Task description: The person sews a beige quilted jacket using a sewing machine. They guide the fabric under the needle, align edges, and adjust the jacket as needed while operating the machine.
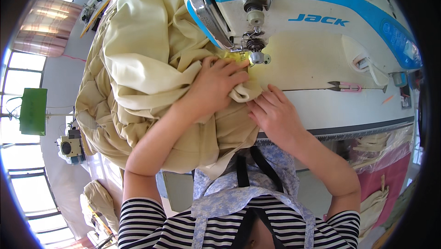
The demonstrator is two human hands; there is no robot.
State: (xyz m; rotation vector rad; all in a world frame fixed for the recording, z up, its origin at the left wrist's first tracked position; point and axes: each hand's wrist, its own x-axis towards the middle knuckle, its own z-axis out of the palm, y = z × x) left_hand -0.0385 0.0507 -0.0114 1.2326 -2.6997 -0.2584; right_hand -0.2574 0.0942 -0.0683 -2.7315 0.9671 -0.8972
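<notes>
A large heap of beige fabric (142, 33) covers the left of the sewing machine table and hangs over its front edge. My left hand (213, 83) lies over the fabric, fingers stretched toward the lit needle area of the white and blue sewing machine (303, 1). A rolled fold of the fabric sticks out between my hands. At its right end, my right hand (276, 113) has its fingers bent against the fold, with the fingertips pinching its edge. The presser foot and needle are partly hidden behind the machine head and my left fingers.
Pink-handled thread snips (347, 86) lie on the tabletop to the right. A ruler strip (349, 131) runs along the front edge. Below it at right are plastic-wrapped pieces (383, 145). Another machine (71, 147) and a green box (33, 111) are at the left.
</notes>
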